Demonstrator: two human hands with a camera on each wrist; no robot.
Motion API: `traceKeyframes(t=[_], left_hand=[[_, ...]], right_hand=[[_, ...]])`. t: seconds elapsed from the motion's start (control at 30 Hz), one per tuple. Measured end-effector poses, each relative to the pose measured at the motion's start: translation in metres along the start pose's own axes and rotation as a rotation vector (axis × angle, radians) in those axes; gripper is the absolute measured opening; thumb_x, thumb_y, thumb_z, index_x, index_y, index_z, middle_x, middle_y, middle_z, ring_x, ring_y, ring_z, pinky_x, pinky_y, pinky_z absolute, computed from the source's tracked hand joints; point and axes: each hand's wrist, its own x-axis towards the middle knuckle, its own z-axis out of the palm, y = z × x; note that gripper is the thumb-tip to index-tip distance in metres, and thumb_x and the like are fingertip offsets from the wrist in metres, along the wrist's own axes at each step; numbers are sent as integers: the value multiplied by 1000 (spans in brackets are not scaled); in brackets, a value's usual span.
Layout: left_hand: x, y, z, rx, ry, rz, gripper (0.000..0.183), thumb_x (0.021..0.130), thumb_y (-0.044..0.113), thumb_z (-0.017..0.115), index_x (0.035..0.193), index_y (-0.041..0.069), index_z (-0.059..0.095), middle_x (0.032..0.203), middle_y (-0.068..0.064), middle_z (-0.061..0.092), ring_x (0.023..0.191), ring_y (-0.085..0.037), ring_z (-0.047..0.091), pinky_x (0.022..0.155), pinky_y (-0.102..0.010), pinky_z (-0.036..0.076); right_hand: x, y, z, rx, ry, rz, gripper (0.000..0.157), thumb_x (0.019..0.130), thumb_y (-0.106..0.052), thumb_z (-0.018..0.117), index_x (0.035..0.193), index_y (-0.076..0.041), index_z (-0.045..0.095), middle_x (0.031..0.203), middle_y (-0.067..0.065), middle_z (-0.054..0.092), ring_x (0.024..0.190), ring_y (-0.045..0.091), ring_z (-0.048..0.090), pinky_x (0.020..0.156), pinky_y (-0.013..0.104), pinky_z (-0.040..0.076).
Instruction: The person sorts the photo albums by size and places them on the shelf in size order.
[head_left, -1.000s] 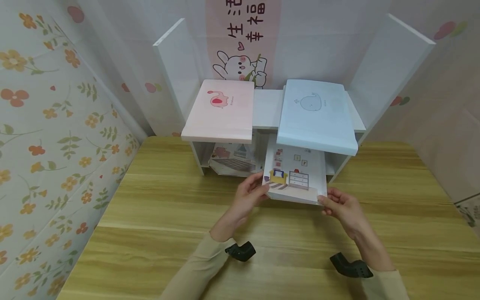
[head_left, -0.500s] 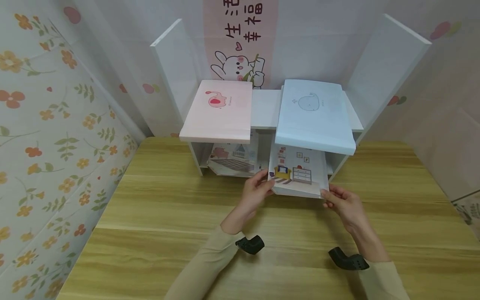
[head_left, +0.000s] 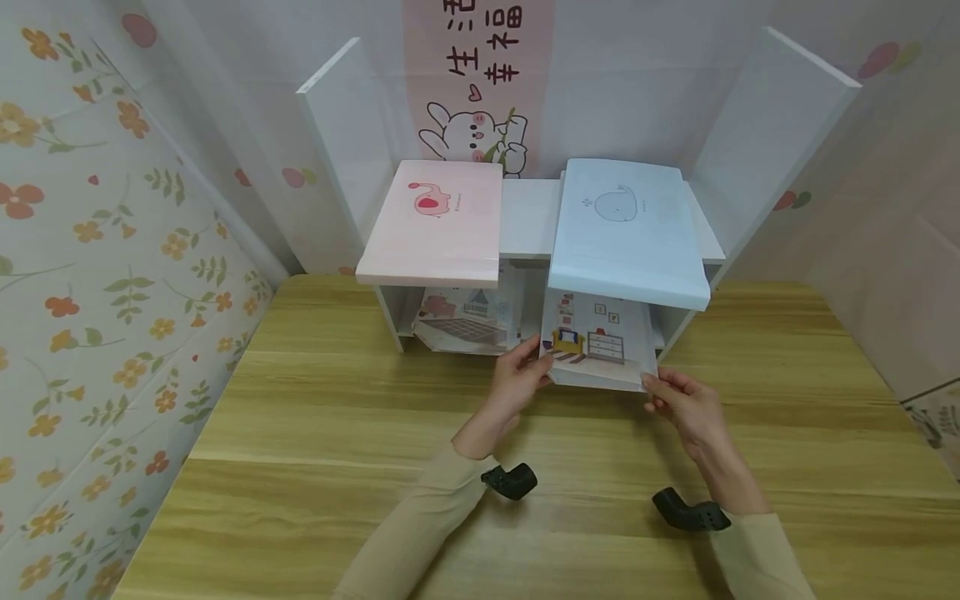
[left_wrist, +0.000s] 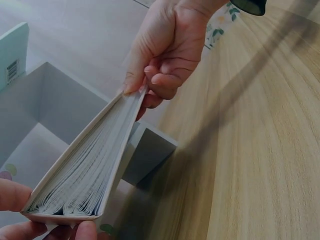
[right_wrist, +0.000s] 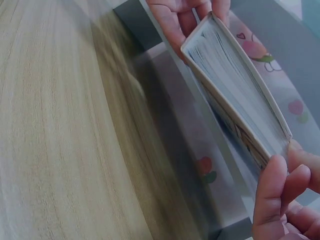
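Observation:
A photo album (head_left: 600, 362) with a furniture drawing on its white cover juts from the right compartment of a white shelf unit (head_left: 531, 218). My left hand (head_left: 513, 383) grips its left front corner by the spine, thumb on top and fingers beneath. At the right front corner my right hand (head_left: 688, 408) pinches the covers, as the right hand (left_wrist: 167, 50) also shows in the left wrist view. Thick pages (right_wrist: 230, 85) show between the covers along the near edge. The album's rear lies hidden under a light blue album (head_left: 630, 225), which overhangs the shelf top.
Another illustrated album (head_left: 465, 321) lies in the left compartment, with a pink elephant album (head_left: 438, 221) above it on the shelf top. Upright side panels (head_left: 348, 125) rise at both ends of the unit, which stands on a wooden table (head_left: 315, 433).
Both hands have pushed the photo album farther back into the right compartment, so less of it sticks out. The left hand has moved up and slightly right with it.

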Motion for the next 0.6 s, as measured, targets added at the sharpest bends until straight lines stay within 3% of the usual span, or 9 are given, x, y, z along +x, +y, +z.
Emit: traceKeyframes(t=[0.37,0.6], left_hand=[[7,-1,8,-27,70,5,46,93,5,56,136,-2,44,134,-18,49,106,-23,57,89,-42,49],[13,2,17,-87,193,24,37,88,2,61,124,-7,54,114,-19,60,95,-19,61,82,-37,53]], right_hand=[[10,4,1,31,24,-48,12,87,-10,66,75,-13,65,68,-3,62,59,5,58,57,15,50],[18,3,2,77,70,-5,16,86,-9,67,71,-11,63,64,-3,62,56,6,59,57,16,51]])
